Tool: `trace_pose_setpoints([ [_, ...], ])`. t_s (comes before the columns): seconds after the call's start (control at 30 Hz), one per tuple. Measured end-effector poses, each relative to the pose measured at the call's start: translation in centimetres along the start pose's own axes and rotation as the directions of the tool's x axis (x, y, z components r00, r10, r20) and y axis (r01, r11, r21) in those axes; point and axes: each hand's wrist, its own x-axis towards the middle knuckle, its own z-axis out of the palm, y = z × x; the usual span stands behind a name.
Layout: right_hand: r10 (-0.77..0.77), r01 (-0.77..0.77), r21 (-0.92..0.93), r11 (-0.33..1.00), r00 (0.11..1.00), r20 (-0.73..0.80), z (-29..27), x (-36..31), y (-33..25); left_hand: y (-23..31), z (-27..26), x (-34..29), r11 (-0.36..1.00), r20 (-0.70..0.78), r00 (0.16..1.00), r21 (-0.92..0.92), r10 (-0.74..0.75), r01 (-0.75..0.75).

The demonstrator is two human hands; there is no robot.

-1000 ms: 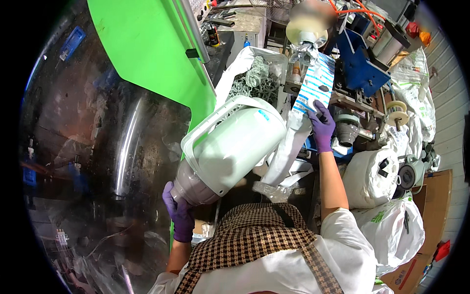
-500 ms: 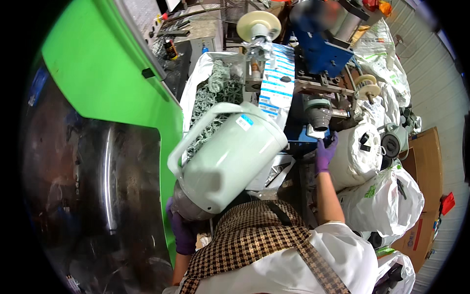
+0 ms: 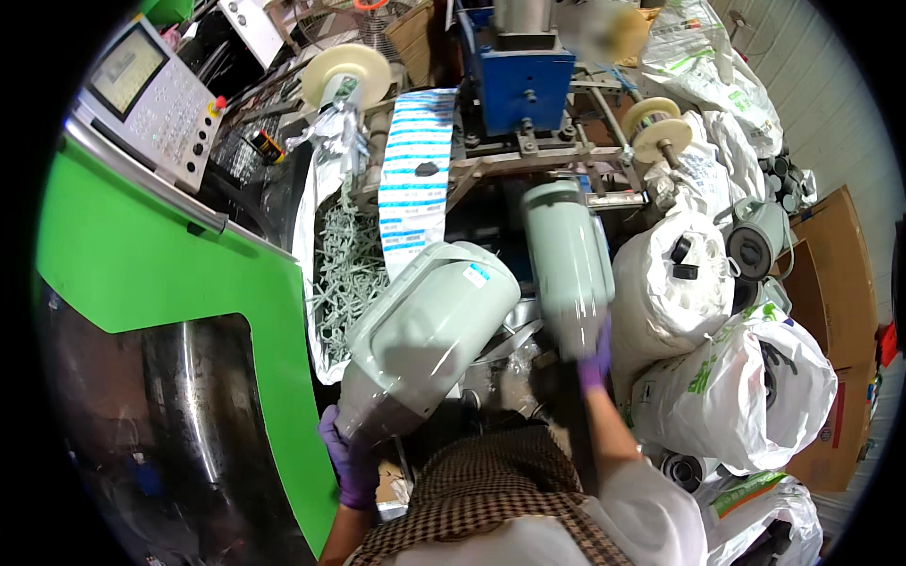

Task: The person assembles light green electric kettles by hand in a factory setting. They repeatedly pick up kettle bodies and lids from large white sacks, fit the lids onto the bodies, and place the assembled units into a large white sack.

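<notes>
A large pale green plastic jug point(image 3: 439, 325) with a looped handle and a small blue-and-white label lies tilted before me, its greyish narrower end toward the lower left. My left hand point(image 3: 347, 457), in a purple glove, is closed on that end. Right of it, a second pale green jug point(image 3: 569, 259) stands nearly upright with a handle along its right side. My purple-gloved right hand point(image 3: 595, 360) is closed on its lower end, which is smeared by motion. The two jugs are apart. Part of each hand's fingers is hidden behind the jugs.
A blue machine point(image 3: 524, 85) stands ahead, with a label strip point(image 3: 415, 174) hanging from a reel point(image 3: 347, 75). Green scraps point(image 3: 344, 274) fill a white-lined bin. A green machine panel point(image 3: 170, 217) borders the left. White sacks point(image 3: 736, 396) and a cardboard box point(image 3: 845, 321) line the right.
My right hand, earlier open near the machine's front, now grips the second jug and has come lower and nearer me. My left hand still holds the labelled jug. The view has shifted.
</notes>
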Motion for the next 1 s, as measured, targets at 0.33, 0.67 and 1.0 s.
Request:
trace_pose_setpoints([
  [0.33, -0.232, -0.356, -0.849, -0.39, 0.93, -0.284, 11.1, -26.3, -11.7, -15.8, 24.4, 5.7, 0.327, 0.584, 0.495, 0.375, 0.643, -0.868],
  [0.67, -0.072, -0.139, -0.845, -0.516, 0.99, -0.119, 22.0, -24.1, -14.1, -23.7, 44.1, 16.1, -0.284, 0.862, 0.265, 0.41, 0.432, -0.867],
  [1.0, -0.034, -0.229, -0.753, -0.616, 0.964, -0.265, 33.0, -19.2, -17.4, 1.1, 44.1, -5.0, 0.822, 0.787, -0.617, -0.351, -0.001, -0.448],
])
